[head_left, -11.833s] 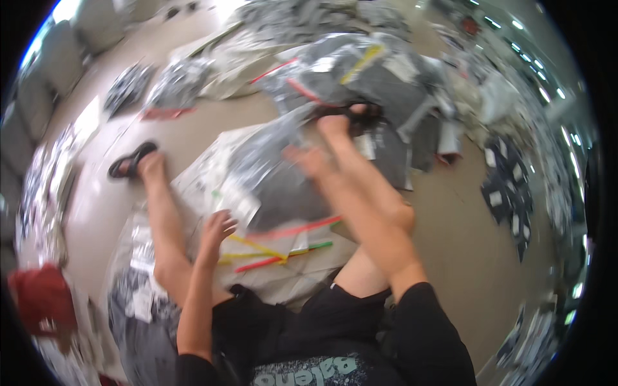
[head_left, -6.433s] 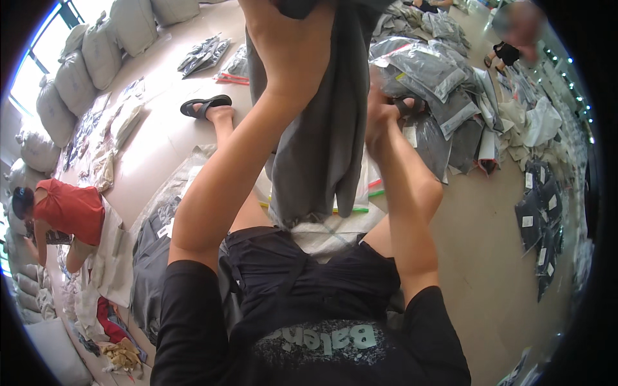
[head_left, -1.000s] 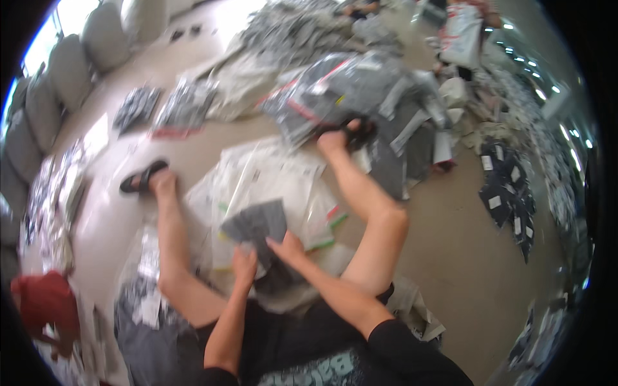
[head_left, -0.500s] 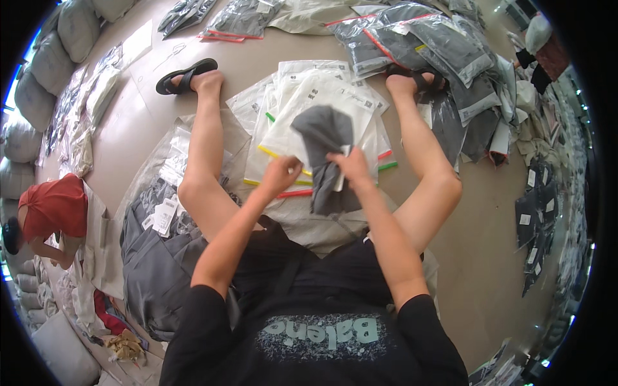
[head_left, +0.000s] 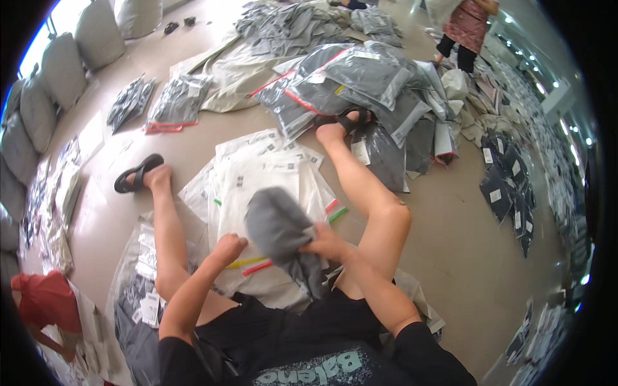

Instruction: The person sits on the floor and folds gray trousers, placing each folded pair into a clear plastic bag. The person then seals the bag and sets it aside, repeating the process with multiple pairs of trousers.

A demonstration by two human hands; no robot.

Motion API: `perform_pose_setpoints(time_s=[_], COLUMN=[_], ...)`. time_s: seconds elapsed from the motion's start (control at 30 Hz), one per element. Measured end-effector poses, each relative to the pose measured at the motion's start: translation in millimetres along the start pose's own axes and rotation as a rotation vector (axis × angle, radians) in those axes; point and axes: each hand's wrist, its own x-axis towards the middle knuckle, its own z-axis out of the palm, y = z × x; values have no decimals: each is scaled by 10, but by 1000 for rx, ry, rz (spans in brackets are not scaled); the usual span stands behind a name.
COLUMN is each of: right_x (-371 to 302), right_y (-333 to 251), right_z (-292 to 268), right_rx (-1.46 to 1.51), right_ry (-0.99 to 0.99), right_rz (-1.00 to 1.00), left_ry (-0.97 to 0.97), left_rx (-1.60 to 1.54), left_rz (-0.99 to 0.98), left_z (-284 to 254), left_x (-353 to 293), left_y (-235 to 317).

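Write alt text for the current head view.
A person's right hand holds a gray garment over white bags with colored edges, the left hand close by. Bagged clothes are heaped ahead on the floor; someone in a red top is at far left.

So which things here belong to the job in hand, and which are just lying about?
Likely the job:
grey garment, in the right hand
white bags
bagged clothes

Seemingly just lying about:
sacks
navy pieces
beige cloth
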Motion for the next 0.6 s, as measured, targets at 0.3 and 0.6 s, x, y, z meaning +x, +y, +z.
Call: perform_pose_setpoints(time_s=[0.3, 0.6], right_x=[172, 66], right_y=[-285, -264], right_z=[747, 736], right_rx=[-160, -174], right_ry=[-551, -572], right_rz=[-311, -221], left_ry=[-73, -99], left_rx=[-1009, -1195], left_rz=[95, 102], left_z=[-627, -555], left_x=[-826, -772], left_y=[326, 358])
